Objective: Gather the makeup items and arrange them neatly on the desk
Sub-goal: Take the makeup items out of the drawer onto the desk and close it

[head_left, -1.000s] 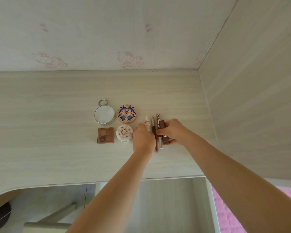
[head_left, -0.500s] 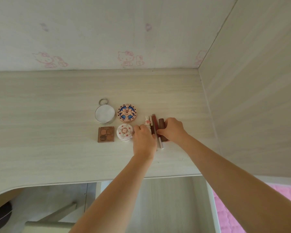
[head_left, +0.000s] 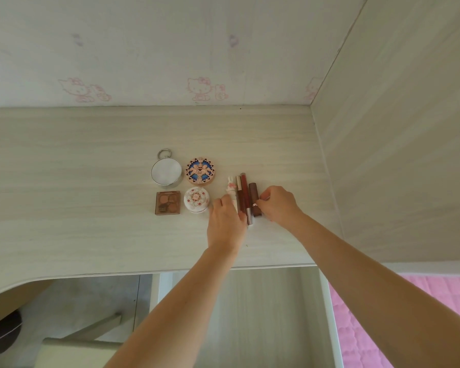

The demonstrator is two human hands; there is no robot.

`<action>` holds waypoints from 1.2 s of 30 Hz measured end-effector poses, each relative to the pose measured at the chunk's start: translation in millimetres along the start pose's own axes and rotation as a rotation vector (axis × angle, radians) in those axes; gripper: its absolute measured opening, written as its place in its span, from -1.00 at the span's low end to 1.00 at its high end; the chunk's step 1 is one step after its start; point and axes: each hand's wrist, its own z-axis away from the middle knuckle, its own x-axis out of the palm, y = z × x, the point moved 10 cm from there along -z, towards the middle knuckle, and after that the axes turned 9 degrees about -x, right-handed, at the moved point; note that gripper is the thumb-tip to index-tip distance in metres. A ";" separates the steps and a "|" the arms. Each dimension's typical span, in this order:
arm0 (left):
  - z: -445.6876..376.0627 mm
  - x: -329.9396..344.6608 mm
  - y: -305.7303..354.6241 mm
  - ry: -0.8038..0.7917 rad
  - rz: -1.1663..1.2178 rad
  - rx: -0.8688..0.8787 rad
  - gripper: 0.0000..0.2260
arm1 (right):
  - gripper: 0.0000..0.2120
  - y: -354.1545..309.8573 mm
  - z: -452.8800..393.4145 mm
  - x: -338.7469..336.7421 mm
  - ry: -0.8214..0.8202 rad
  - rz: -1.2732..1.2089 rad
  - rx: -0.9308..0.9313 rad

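Observation:
Four tubes lie side by side on the desk [head_left: 91, 160]: a white bunny tube [head_left: 231, 189], a thin pale tube [head_left: 238, 191], a red lip gloss [head_left: 245, 193] and a brown lipstick [head_left: 254, 196]. My left hand [head_left: 225, 221] covers the near ends of the bunny tube and the thin tube, fingers curled on them. My right hand [head_left: 278, 205] pinches the brown lipstick's right side with its fingertips. To the left sit a silver round compact [head_left: 166, 172], a patterned round compact [head_left: 199, 171], a brown eyeshadow palette [head_left: 168, 202] and a white round compact [head_left: 196, 203] in a square.
A wall [head_left: 170, 49] with pink cat prints rises behind the desk, and a wooden side panel [head_left: 396, 142] closes the right. The desk's front edge [head_left: 170, 270] runs below my wrists. A chair [head_left: 85, 338] and a pink quilt [head_left: 369, 314] lie lower down.
My right hand slid right off the tubes, uncovering them, and now touches only the brown lipstick. The tubes lie closer together. My left hand stayed at their near ends.

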 end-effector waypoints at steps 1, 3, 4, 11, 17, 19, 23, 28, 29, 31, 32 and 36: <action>2.6 -0.5 -1.2 0.008 -0.017 0.015 -0.75 | -0.84 3.0 3.6 -0.4 0.003 -0.003 0.006; 10.7 -3.5 -5.3 0.019 -0.016 0.029 -0.76 | -0.80 8.5 12.4 0.4 -0.003 0.002 0.003; 15.9 -5.3 -7.4 0.021 -0.012 0.035 -0.76 | -0.78 10.9 17.9 0.8 -0.007 0.006 -0.007; 62.4 -14.8 -36.5 0.018 -0.094 -0.012 -0.59 | -0.62 13.9 80.9 6.2 -0.032 0.101 -0.151; 122.3 -20.7 -60.9 0.063 -0.176 0.057 -0.61 | -0.58 8.3 148.3 23.0 0.008 0.355 -0.393; 145.9 -21.0 -69.7 0.082 -0.202 0.084 -0.62 | -0.59 6.2 173.9 29.0 0.069 0.370 -0.493; 190.1 -13.0 -85.4 0.108 -0.257 0.185 -0.63 | -0.60 7.8 217.8 48.5 0.173 0.387 -0.640; 237.1 4.2 -110.7 0.111 -0.317 0.295 -0.65 | -0.57 21.9 261.6 84.6 0.151 0.381 -0.676; 245.9 6.4 -117.0 0.110 -0.323 0.310 -0.65 | -0.57 25.8 269.8 93.2 0.137 0.394 -0.676; 261.6 10.1 -128.4 0.101 -0.342 0.336 -0.65 | -0.56 33.3 284.6 109.3 0.115 0.411 -0.667; 268.6 12.6 -134.6 0.090 -0.356 0.343 -0.65 | -0.56 36.8 291.5 116.7 0.109 0.418 -0.660; 294.6 24.5 -165.5 0.025 -0.364 0.357 -0.67 | -0.54 47.4 322.4 144.9 0.105 0.450 -0.645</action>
